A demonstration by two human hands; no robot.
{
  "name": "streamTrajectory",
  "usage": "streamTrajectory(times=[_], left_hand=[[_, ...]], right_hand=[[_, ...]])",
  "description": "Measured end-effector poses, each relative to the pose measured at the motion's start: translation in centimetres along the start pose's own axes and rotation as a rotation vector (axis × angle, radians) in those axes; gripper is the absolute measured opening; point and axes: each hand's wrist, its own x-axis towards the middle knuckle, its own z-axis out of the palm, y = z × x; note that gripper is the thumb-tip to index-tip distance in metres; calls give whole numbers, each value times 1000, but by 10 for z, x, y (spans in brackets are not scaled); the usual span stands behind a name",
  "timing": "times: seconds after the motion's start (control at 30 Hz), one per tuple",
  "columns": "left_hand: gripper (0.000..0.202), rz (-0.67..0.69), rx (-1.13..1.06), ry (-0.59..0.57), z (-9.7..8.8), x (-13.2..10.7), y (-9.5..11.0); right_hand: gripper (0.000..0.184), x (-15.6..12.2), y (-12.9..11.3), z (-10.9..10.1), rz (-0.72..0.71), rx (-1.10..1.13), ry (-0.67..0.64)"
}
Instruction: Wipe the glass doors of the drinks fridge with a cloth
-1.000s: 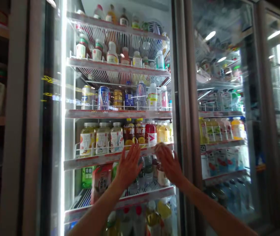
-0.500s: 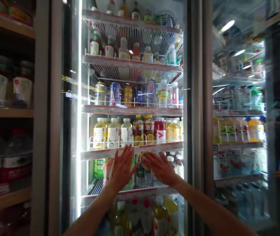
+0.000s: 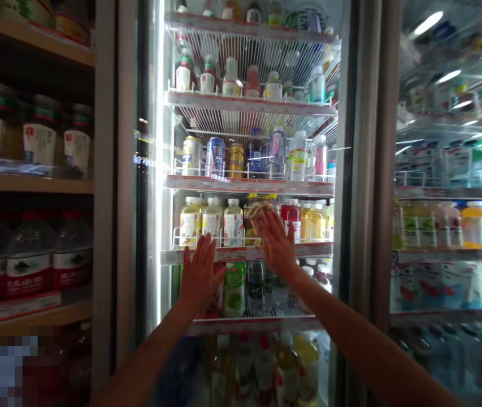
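Observation:
My left hand [image 3: 199, 272] lies flat, fingers spread, against the glass door of a lit drinks cooler, in front of the shelf edge below the tea bottles. To its right and somewhat higher, my right hand [image 3: 278, 244] presses a crumpled beige cloth [image 3: 258, 213] to the glass. Behind the cloth, dark bottles with yellow caps are partly hidden. A red drink bottle [image 3: 290, 211] shows just right of my right fingers. Near my left hand, behind the glass, stands a green bottle [image 3: 234, 289].
Wooden shelves [image 3: 33, 182] on the left hold dark-labelled bottles and red-capped water bottles [image 3: 29, 257]. Metal door frames [image 3: 382, 169] run upright on the right, with another stocked cooler beyond. Cans [image 3: 215, 155] and bottles fill the cooler's upper shelves.
My right hand has moved up with the cloth, from the lower shelf's level to the tea bottles. My left hand stays spread, now farther from the right. The view has shifted left.

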Motion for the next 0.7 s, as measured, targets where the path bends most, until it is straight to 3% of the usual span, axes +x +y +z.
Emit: streamTrajectory(times=[0.07, 0.17, 0.23, 0.4, 0.47, 0.6, 0.63, 0.7], left_hand=[[76, -16, 21, -7, -2, -3, -5], [74, -10, 43, -6, -5, -9, -14], [74, -14, 51, -17, -7, -13, -21], [73, -72, 45, -62, -14, -16, -34], [73, -97, 35, -60, -17, -16, -39], [72, -125, 40, -74, -23, -20, -50], [72, -126, 48, -76, -25, -21, -52], [71, -132, 64, -81, -26, -23, -57]], right_hand=[[62, 5, -6, 4, 2, 5, 23], [62, 1, -20, 9, -301, 64, -72], [62, 6, -24, 11, -385, 83, -103], [66, 42, -24, 14, -9, 41, 13], [67, 41, -33, 17, -77, 62, -17], [64, 30, -49, 20, -399, 119, -138], [63, 34, -49, 20, -381, 117, -129], [60, 49, -46, 21, -216, 93, -71]])
